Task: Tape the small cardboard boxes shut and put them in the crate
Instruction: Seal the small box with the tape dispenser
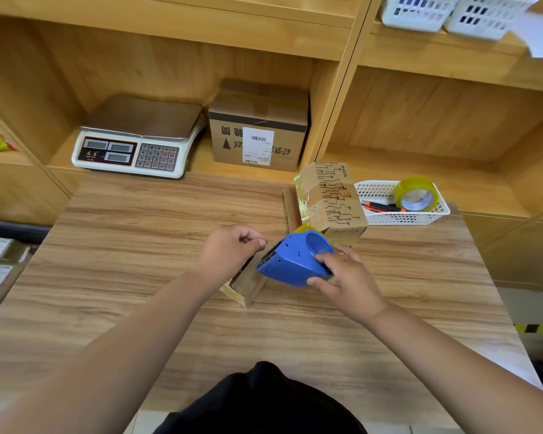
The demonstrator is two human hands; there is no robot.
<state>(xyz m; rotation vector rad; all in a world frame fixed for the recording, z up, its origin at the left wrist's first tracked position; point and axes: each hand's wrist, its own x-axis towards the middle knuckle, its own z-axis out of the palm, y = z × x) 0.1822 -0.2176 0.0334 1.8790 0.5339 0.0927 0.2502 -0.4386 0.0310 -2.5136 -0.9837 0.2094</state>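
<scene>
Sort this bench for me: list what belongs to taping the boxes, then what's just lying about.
In the job: small cardboard box by the left hand; blue tape dispenser gripped by the right hand; printed cardboard box behind it.

Lying about: weighing scale; labelled carton on the shelf; white basket holding a spare tape roll and pens.

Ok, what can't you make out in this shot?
Head view throughout.
The small box: top hidden by the left hand and the blue tape dispenser that the right hand grips.
Whether the left hand pinches tape: too thin to tell.
The scale display: too small to read.
</scene>
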